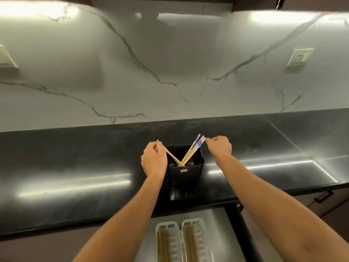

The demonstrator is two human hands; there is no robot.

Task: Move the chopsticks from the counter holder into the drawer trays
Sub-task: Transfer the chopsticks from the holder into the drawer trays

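Blk counter (75,157), marble backsplash (170,72)

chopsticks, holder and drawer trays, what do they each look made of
Chopsticks: likely bamboo or wood, with pale yellow matte shafts and blue-and-white patterned tops.
Holder: looks like glossy black plastic, with smooth walls showing soft highlights.
Drawer trays: probably white moulded plastic, judging by the ribbed slots and rounded rims.

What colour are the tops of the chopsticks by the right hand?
Blue-and-white patterned chopstick tops, pale wood below; head view.
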